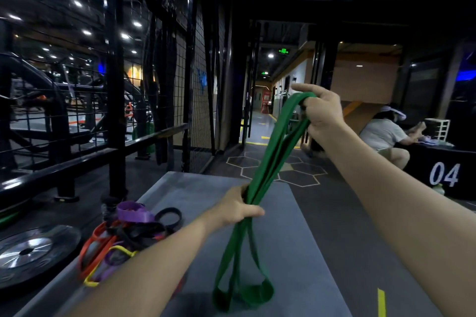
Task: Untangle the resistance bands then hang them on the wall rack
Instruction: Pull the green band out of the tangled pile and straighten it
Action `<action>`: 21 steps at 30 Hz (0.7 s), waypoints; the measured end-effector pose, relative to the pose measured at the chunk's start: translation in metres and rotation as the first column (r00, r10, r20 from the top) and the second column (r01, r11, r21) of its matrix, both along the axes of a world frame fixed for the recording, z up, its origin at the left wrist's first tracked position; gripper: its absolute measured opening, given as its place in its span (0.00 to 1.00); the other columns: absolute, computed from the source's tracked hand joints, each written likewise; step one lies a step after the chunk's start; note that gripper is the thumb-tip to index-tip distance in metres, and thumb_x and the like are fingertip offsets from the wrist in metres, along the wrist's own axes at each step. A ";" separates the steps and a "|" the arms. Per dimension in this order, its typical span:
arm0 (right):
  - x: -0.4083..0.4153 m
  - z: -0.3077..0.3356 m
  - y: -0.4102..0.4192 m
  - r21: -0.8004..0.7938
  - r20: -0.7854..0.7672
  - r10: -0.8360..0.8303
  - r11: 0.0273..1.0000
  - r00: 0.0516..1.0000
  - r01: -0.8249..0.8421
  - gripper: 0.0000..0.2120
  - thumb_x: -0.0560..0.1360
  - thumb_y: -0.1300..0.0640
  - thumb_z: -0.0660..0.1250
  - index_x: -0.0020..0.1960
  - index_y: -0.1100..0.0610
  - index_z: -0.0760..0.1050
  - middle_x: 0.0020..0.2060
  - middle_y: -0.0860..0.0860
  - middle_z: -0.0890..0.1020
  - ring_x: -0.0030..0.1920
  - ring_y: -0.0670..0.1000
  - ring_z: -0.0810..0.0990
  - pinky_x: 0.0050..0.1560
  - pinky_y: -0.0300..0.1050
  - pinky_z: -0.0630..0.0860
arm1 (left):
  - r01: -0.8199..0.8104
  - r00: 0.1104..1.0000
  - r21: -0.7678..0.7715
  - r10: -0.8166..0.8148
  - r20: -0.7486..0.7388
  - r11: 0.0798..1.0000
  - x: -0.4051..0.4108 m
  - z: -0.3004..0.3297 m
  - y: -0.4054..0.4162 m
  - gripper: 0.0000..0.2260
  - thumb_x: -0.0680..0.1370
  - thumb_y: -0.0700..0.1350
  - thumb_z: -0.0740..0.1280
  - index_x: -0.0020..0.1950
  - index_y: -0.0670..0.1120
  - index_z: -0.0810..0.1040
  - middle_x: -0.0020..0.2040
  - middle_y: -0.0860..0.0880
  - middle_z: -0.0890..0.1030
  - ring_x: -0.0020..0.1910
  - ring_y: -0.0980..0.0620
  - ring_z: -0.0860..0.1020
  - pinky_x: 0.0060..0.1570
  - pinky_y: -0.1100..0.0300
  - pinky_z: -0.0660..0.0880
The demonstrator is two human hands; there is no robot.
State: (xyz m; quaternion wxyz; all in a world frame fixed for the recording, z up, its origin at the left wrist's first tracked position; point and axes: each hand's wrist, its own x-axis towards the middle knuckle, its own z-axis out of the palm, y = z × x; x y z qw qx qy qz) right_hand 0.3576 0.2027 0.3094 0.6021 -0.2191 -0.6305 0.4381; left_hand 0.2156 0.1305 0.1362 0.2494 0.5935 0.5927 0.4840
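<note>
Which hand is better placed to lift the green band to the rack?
Probably the right hand: it holds the green band by its top end, raised high. The left hand grips the middle, lower.

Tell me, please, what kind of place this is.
Most likely a gym. A weight plate lies on the floor at left, coloured resistance bands are piled on a grey mat, and exercise machines stand behind the black wire fence.

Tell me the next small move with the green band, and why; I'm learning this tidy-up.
Probably slide the left hand down the green rubber resistance band to straighten it: the right hand holds its top, yet doubled strands bunch below.
</note>
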 end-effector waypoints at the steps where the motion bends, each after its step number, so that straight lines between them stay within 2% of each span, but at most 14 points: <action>1: 0.010 -0.004 0.006 -0.014 -0.008 -0.016 1.000 1.000 0.016 0.20 0.74 0.75 0.55 0.41 0.56 0.80 0.42 0.55 0.79 0.38 0.50 0.76 0.38 0.40 0.77 | -0.004 1.000 -0.019 0.004 -0.012 1.000 -0.004 -0.002 -0.002 0.12 0.70 0.34 0.71 0.45 0.48 0.73 0.37 0.52 0.73 0.36 0.57 0.71 0.32 0.76 0.67; 4: 0.041 -0.020 0.026 -0.073 0.010 -0.081 0.994 0.997 0.082 0.21 0.73 0.76 0.54 0.39 0.57 0.80 0.43 0.59 0.79 0.37 0.54 0.76 0.38 0.45 0.75 | -0.026 0.998 -0.044 0.024 -0.050 0.999 -0.015 0.001 -0.004 0.14 0.72 0.36 0.71 0.55 0.47 0.75 0.39 0.54 0.75 0.41 0.56 0.73 0.34 0.77 0.68; 7: 0.075 -0.042 0.041 -0.033 0.164 -0.110 0.993 0.980 0.116 0.14 0.74 0.75 0.58 0.46 0.62 0.78 0.38 0.57 0.79 0.26 0.46 0.77 0.27 0.36 0.74 | -0.040 0.999 0.001 0.040 -0.033 0.999 -0.023 0.017 0.000 0.12 0.73 0.37 0.70 0.54 0.46 0.75 0.37 0.54 0.75 0.36 0.60 0.73 0.35 0.72 0.68; 8: 0.085 -0.051 0.048 0.007 0.233 -0.113 0.993 0.966 0.115 0.12 0.73 0.74 0.61 0.49 0.62 0.78 0.37 0.57 0.79 0.25 0.44 0.77 0.25 0.33 0.73 | -0.045 0.998 0.024 0.045 -0.032 0.999 -0.026 0.022 0.003 0.12 0.73 0.36 0.70 0.53 0.46 0.76 0.37 0.53 0.75 0.36 0.60 0.73 0.36 0.72 0.68; 11: 0.106 -0.073 0.071 0.147 0.399 -0.188 0.979 0.898 0.140 0.10 0.69 0.70 0.70 0.48 0.60 0.80 0.40 0.56 0.80 0.34 0.47 0.77 0.32 0.28 0.74 | -0.025 0.995 0.046 0.029 -0.091 0.999 -0.034 0.032 0.018 0.15 0.73 0.35 0.69 0.58 0.46 0.76 0.45 0.50 0.78 0.42 0.58 0.74 0.40 0.75 0.68; 13: 0.109 -0.082 0.086 0.207 0.450 -0.244 0.964 0.859 0.165 0.10 0.68 0.68 0.73 0.46 0.57 0.80 0.39 0.54 0.80 0.31 0.41 0.76 0.33 0.26 0.73 | -0.013 0.992 0.027 0.016 -0.129 1.000 -0.041 0.034 0.033 0.16 0.73 0.36 0.70 0.60 0.44 0.76 0.48 0.50 0.79 0.46 0.57 0.75 0.42 0.78 0.68; 15: 0.102 -0.094 0.102 0.268 0.487 -0.305 0.944 0.819 0.193 0.10 0.68 0.66 0.73 0.46 0.54 0.80 0.39 0.53 0.80 0.33 0.40 0.76 0.34 0.27 0.72 | -0.017 0.986 0.006 0.018 -0.168 1.000 -0.052 0.033 0.049 0.17 0.73 0.37 0.70 0.61 0.44 0.76 0.50 0.51 0.79 0.47 0.57 0.75 0.44 0.77 0.69; 18: 0.078 -0.117 0.129 0.323 0.502 -0.351 0.924 0.790 0.206 0.11 0.69 0.63 0.73 0.50 0.56 0.82 0.42 0.53 0.79 0.41 0.49 0.76 0.36 0.28 0.71 | -0.055 0.972 -0.045 0.043 -0.233 0.997 -0.082 0.030 0.072 0.18 0.73 0.37 0.70 0.63 0.45 0.75 0.53 0.50 0.79 0.51 0.55 0.76 0.49 0.70 0.70; 21: 0.030 -0.142 0.152 0.321 0.502 -0.349 0.925 0.791 0.204 0.11 0.70 0.61 0.72 0.52 0.56 0.81 0.46 0.53 0.76 0.43 0.50 0.75 0.41 0.37 0.69 | -0.137 0.944 -0.109 0.097 -0.314 0.985 -0.125 0.026 0.086 0.18 0.73 0.38 0.70 0.61 0.49 0.75 0.56 0.47 0.79 0.55 0.49 0.77 0.53 0.60 0.72</action>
